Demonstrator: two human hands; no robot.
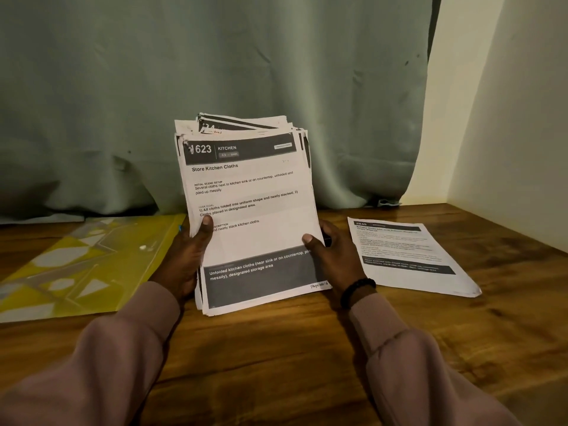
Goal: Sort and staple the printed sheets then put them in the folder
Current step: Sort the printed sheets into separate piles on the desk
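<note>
My left hand [187, 259] grips the left edge of the stack of sheets [249, 210], thumb pressed on the front page. My right hand [333, 256] grips the right edge likewise, both sleeved forearms reaching forward.

**Desk layout**

Stack of sheets [249, 210] stands on the table [276, 348] at centre, left hand [187, 256] and right hand [335, 256] at its sides. Folder [76, 265] lies flat to the left; second pile [408, 256] flat to the right. Curtain [215, 87] behind.
</note>
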